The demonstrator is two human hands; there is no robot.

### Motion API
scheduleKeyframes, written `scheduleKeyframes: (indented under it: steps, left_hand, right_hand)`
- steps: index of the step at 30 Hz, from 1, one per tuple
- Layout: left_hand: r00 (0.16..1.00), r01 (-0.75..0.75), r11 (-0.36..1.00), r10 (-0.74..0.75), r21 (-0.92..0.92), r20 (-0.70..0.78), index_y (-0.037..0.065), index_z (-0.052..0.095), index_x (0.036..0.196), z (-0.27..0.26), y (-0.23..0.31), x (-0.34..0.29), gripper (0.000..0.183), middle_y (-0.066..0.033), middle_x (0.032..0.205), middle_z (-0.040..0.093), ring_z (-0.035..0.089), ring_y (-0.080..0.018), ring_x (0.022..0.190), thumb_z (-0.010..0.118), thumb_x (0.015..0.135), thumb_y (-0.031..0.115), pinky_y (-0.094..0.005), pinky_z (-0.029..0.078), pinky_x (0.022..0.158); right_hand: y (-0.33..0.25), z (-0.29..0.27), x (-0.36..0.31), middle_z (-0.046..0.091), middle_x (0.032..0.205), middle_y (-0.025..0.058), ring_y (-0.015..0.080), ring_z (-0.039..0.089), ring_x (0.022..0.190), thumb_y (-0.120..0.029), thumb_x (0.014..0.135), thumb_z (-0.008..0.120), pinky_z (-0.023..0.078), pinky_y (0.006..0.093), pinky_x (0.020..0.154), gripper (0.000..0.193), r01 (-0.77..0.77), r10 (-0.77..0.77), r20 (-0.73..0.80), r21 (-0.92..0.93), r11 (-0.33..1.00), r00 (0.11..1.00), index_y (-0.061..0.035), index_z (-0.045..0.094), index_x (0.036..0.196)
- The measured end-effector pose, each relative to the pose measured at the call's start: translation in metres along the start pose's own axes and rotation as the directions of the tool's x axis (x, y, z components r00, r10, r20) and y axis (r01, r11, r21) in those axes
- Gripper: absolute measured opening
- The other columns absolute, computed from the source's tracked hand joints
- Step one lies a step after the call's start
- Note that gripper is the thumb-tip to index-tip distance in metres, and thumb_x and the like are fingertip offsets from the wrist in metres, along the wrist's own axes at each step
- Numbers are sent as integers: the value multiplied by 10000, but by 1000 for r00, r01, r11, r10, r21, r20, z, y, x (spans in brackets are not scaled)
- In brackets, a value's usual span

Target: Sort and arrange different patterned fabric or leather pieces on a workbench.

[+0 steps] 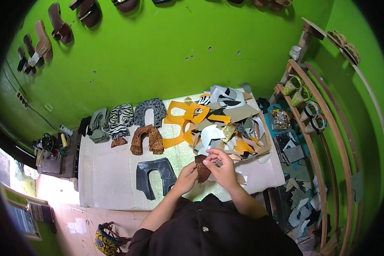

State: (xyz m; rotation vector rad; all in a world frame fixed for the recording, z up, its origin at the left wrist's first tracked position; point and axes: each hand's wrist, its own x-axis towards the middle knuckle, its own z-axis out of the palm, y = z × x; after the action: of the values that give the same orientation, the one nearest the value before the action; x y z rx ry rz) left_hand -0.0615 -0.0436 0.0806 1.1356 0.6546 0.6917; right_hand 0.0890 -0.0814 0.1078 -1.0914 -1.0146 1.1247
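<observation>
A small dark brown piece of leather-like material (202,171) with a gold design is held up in front of my body, above the near edge of the table. My left hand (186,178) grips its left edge between thumb and fingers. From the right, my right hand (222,167) pinches its upper right side with thumb and bent fingers. To the left of my hands, black U-shaped shoe-upper pieces (143,179) lie on the pale tabletop (109,183). Beyond them sits a stack of brown leopard-print U-shaped pieces (138,138).
Yellow cutouts (171,137) and a heap of mixed scraps (239,112) cover the table's far right. Zebra-print pieces (121,113) and grey patterned pieces (150,109) lie along the back. A sewing machine (48,142) stands left; a wooden shoe rack (315,145) stands right.
</observation>
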Motion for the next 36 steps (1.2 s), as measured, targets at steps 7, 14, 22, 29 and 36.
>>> scheduleKeyframes:
  steps: [7, 14, 22, 29, 36]
  left_hand:
    - [996, 41, 999, -44, -28, -79, -20, 563, 1102, -6, -1, -13, 355, -52, 988, 607, 566, -115, 907, 369, 876, 173, -247, 431, 817]
    - [999, 36, 999, -36, 35, -2, -19, 574, 1065, -5, 1, -9, 242, -21, 954, 605, 541, -83, 884, 473, 945, 165, -240, 430, 798]
    - [998, 0, 994, 7, 113, -61, -7, 577, 1019, -10, -3, -14, 268, -11, 862, 590, 537, -62, 766, 456, 975, 228, -219, 444, 698]
    - [859, -294, 838, 442, 460, -257, -23, 605, 977, -22, -12, -24, 264, -108, 880, 565, 535, -198, 833, 435, 964, 178, -300, 425, 756]
    - [816, -231, 970, 237, 78, -528, 0, 647, 952, -72, 6, -41, 124, -56, 950, 626, 594, -103, 879, 629, 842, 56, -227, 468, 783]
  right_hand:
    - [5, 12, -1, 623, 801, -2, 92, 572, 673, -82, 808, 648, 307, 354, 952, 312, 205, -251, -33, -479, 854, 968, -74, 552, 1104]
    - [-8, 0, 4, 609, 765, -15, 81, 528, 675, -33, 769, 674, 353, 273, 835, 349, 203, -164, 121, -504, 840, 979, -64, 551, 1094]
    - [21, 15, -2, 574, 861, 26, 73, 518, 734, -15, 815, 633, 409, 206, 739, 322, 65, -72, -15, -283, 957, 997, -12, 504, 1109]
    - [36, 42, -15, 578, 902, 42, 57, 521, 738, -130, 877, 609, 433, 217, 639, 264, -28, 29, 36, -12, 1000, 999, -1, 517, 1088]
    - [52, 67, 1, 583, 771, -15, 29, 505, 680, -83, 869, 609, 406, 186, 603, 154, -165, 185, 219, -110, 980, 958, -6, 566, 995]
